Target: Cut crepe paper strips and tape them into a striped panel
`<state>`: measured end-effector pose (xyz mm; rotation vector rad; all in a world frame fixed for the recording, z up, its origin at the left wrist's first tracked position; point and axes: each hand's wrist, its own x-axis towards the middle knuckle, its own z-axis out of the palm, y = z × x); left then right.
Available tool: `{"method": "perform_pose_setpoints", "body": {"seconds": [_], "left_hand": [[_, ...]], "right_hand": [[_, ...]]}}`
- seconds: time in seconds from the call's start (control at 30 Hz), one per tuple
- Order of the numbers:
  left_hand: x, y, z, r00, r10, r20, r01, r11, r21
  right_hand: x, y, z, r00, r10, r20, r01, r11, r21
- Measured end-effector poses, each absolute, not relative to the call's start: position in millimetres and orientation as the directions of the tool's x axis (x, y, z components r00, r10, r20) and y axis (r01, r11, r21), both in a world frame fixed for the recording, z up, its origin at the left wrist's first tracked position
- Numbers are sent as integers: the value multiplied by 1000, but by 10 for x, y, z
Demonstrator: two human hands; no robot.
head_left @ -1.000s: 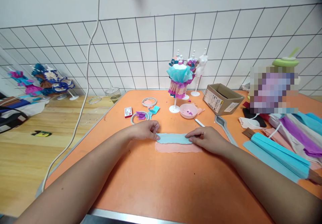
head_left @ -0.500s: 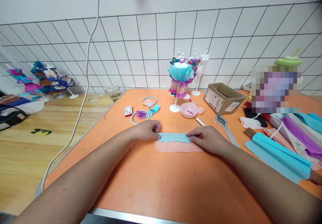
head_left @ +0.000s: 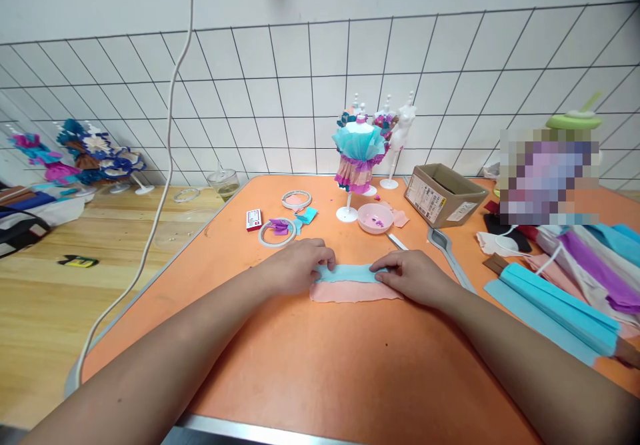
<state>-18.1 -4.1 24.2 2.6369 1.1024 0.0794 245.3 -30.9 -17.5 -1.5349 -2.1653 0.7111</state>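
A light blue crepe paper strip [head_left: 350,272] lies on top of a wider pink crepe paper strip [head_left: 350,291] on the orange table [head_left: 325,365]. My left hand [head_left: 295,268] pinches the blue strip's left end, fingers curled over it. The strip's right end is pinched by my right hand [head_left: 413,277]. Both hands rest on the table.
Behind the strips stand a small mannequin in a paper dress [head_left: 356,158], a pink bowl [head_left: 375,218], tape rolls [head_left: 274,231], a small red box [head_left: 254,219] and a cardboard box [head_left: 443,195]. Folded blue crepe paper [head_left: 555,308] and other sheets lie at the right. A white cable [head_left: 165,165] hangs at the left.
My left hand has slid a little to the right along the blue strip, covering more of its left end. The right hand has hardly moved.
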Motion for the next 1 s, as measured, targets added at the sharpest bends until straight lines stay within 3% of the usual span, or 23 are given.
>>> {"method": "perform_pose_setpoints", "body": {"seconds": [0.3, 0.8, 1.0], "left_hand": [[-138, -90, 246, 828, 555, -82, 559, -828, 46], [-82, -153, 262, 849, 503, -163, 492, -864, -103], [-69, -164, 234, 864, 492, -109, 484, -870, -87]], "right_hand": [[2448, -314, -159, -310, 951, -5, 754, 242, -610], [2443, -315, -158, -308, 951, -5, 755, 241, -610], [2445, -320, -171, -321, 947, 8, 763, 264, -590]]}}
